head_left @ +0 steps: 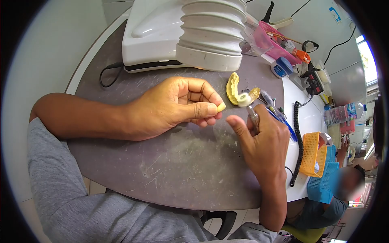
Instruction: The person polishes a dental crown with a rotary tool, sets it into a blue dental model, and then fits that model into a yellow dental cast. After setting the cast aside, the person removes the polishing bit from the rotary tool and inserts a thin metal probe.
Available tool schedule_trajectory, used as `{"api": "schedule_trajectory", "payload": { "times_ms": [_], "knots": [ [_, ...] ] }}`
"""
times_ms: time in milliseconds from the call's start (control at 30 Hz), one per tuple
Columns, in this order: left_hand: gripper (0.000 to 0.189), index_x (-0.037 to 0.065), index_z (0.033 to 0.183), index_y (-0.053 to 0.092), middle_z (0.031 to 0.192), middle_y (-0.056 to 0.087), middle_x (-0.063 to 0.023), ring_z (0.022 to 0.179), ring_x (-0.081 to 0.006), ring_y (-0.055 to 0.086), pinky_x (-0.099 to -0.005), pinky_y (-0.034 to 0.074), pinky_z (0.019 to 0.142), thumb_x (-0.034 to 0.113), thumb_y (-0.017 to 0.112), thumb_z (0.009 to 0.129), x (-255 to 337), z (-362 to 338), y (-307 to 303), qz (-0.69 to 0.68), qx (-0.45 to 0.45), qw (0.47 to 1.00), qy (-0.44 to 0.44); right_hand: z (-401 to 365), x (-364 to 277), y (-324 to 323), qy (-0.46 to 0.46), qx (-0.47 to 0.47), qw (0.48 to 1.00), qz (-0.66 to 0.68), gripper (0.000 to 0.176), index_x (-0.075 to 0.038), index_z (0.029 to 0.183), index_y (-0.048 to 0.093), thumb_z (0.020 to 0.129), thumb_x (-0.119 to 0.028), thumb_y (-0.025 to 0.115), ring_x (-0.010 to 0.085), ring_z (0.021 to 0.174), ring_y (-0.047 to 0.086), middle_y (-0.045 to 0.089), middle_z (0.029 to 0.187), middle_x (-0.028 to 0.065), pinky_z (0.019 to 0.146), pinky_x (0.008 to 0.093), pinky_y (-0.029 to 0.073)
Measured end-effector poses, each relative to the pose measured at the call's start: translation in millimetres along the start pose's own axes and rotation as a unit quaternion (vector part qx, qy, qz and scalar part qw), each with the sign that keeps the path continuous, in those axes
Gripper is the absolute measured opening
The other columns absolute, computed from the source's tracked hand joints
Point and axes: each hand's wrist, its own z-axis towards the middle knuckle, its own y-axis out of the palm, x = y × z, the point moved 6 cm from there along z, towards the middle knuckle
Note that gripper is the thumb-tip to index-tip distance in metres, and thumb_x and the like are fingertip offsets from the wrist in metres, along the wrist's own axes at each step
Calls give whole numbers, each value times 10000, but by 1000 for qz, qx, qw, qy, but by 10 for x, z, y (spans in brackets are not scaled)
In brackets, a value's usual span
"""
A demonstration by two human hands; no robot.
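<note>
Between the thumb and fingers of my left hand (178, 103) is pinched a small pale-yellow piece (221, 107); most of it is hidden, so its kind cannot be told. My right hand (265, 139) grips a metal rotary handpiece (253, 116), its tip pointing up and left. At that tip shows a round white buffing wheel (243, 99), apart from the yellow piece. Just behind the wheel lies a yellow dental cast (233, 87), curved like a jaw, on the grey worktop (182, 162). The wheel covers part of the cast.
A white machine (156, 44) with a ribbed hose (210, 32) stands at the back. Right are a pink basket (273, 42), blue-lidded jar (281, 67), small tools, coiled cord (297, 141), yellow basket (314, 154), blue basket (323, 182) and bottle (344, 114). Another person (332, 210) sits beyond.
</note>
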Motion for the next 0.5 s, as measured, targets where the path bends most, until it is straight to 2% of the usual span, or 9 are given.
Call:
{"api": "schedule_trajectory", "payload": {
  "times_ms": [67, 133, 267, 400, 500],
  "knots": [
    [110, 28, 1022, 577, 982, 631, -69, 855, -105, 601, -239, 498, 761, 98, 617, 946, 24, 3, -6, 11, 0, 1000, 6, -2, 56, 11, 31, -10, 999, 13, 436, -32, 799, 540, 852, -431, 707, 288, 505, 591, 566, 578, 101, 490, 398, 437],
    [107, 31, 1018, 573, 986, 632, -72, 857, -106, 605, -239, 499, 761, 99, 616, 948, 36, -1, -13, 18, 2, 1000, 10, -25, 92, 64, 28, -32, 999, -14, 319, -27, 869, 537, 889, -316, 672, 308, 567, 611, 596, 662, 128, 535, 411, 450],
    [119, 35, 1031, 574, 1001, 644, -83, 872, -113, 630, -236, 511, 765, 111, 615, 950, 39, 15, -21, 4, -4, 1000, 1, -45, 40, 68, 13, -41, 999, -16, 215, -27, 877, 532, 889, -211, 643, 341, 607, 607, 610, 767, 145, 547, 426, 442],
    [134, 34, 1049, 576, 1010, 653, -92, 883, -117, 643, -237, 523, 769, 116, 615, 950, 33, 19, -32, -8, -8, 1000, -6, -70, 20, 59, -3, -33, 999, -18, 190, -34, 851, 537, 872, -177, 660, 327, 603, 597, 586, 741, 125, 555, 418, 445],
    [139, 31, 1053, 575, 1009, 649, -98, 888, -124, 642, -243, 526, 775, 115, 615, 950, 32, 34, -34, -15, -8, 1000, -12, -81, -3, 38, -15, -28, 999, -27, 187, -42, 835, 553, 839, -162, 696, 290, 661, 594, 563, 752, 97, 576, 392, 452]
  ]
}}
